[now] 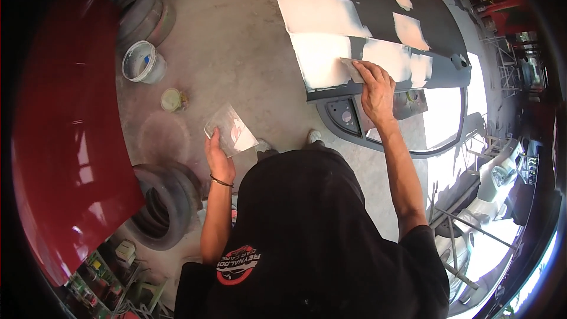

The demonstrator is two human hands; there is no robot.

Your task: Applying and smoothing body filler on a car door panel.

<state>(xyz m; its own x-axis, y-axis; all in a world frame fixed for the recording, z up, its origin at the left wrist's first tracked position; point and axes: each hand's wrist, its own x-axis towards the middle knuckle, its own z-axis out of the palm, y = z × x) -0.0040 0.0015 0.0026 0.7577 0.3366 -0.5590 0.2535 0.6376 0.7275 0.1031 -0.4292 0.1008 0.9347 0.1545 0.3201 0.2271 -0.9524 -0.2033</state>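
A dark grey car door (378,44) lies ahead of me to the right, with pale filler patches (322,56) spread over its panel. My right hand (378,85) grips a thin, flat putty spreader (352,71), whose edge meets the right side of the large near patch. Lower and to the left, my left hand (218,156) holds a flat, squarish mixing board (227,121) by its near left edge, thumb on top. Some whitish putty (239,136) sits on the board. The fingers beneath the board are hidden.
A glossy red car panel (71,136) stands along the left. Old tyres (156,207) (139,9), a white bucket (142,64) and a small can (172,100) are on the concrete floor. Metal stands (452,230) and silver car parts (496,171) are at the right.
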